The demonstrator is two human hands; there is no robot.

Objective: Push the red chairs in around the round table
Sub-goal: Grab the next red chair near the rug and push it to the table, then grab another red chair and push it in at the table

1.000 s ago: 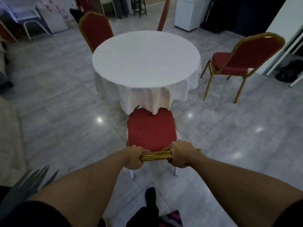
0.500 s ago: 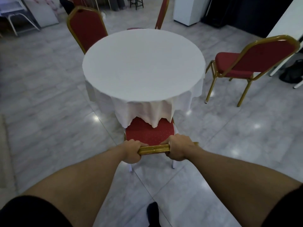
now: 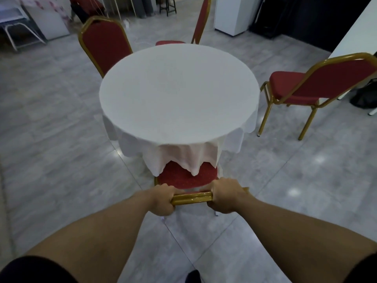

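A round table [image 3: 177, 94] under a white cloth stands in the middle of the floor. Right in front of me is a red chair [image 3: 186, 176] with a gold frame; most of its seat lies under the hanging cloth. My left hand [image 3: 163, 199] and my right hand [image 3: 226, 198] both grip the gold top rail of its back. A second red chair [image 3: 104, 43] stands at the table's far left, close in. A third [image 3: 201, 23] is at the far side, seen edge-on. A fourth [image 3: 318, 84] stands apart at the right, turned sideways.
Grey glossy tiles surround the table. A white cabinet [image 3: 232, 15] and dark furniture [image 3: 285, 17] stand at the back right, a white folding frame [image 3: 18, 31] at the back left. A dark bag [image 3: 365, 94] lies behind the right chair. My shoe [image 3: 192, 276] shows at the bottom.
The near chair has slid forward under the table; far less of its red seat shows than a second ago. I have stepped closer, both hands still on the rail.
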